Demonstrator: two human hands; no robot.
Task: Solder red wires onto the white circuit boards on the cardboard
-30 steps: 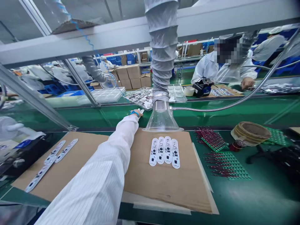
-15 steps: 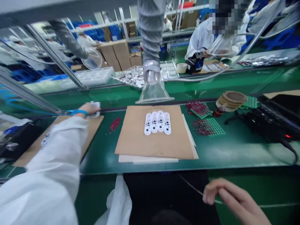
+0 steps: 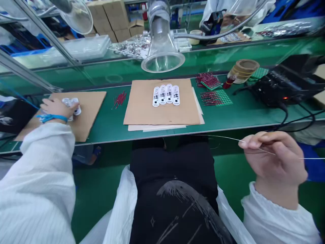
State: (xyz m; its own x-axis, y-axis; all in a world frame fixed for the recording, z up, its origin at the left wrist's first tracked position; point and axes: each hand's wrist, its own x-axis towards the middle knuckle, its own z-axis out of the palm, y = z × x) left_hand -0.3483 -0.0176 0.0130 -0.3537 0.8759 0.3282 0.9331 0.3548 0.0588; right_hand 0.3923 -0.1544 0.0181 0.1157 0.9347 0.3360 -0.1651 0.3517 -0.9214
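Note:
My left hand (image 3: pixel 57 107), with a blue band at the wrist, lies over white oblong circuit boards (image 3: pixel 76 105) on the left cardboard sheet (image 3: pixel 88 117). Its fingers are spread to the left and the thumb touches the boards; part of the boards is hidden under the hand. My right hand (image 3: pixel 276 156) is raised in front of the table edge, thumb and fingers pinched on a thin silvery solder wire (image 3: pixel 225 137) that runs out both sides. Several white oblong circuit boards (image 3: pixel 166 95) lie side by side on the middle cardboard sheet (image 3: pixel 162 115).
Red-sleeved leads (image 3: pixel 120 99) lie between the two sheets. Right of the middle sheet are green perforated boards (image 3: pixel 223 97) with red parts, a tape roll (image 3: pixel 243 70) and a black device (image 3: pixel 274 89) with a red light. A clear extraction hood (image 3: pixel 164 61) hangs above the table.
My left hand has moved left and nearer from the far edge of the left sheet. My right hand has risen with the wire. The view has tilted down.

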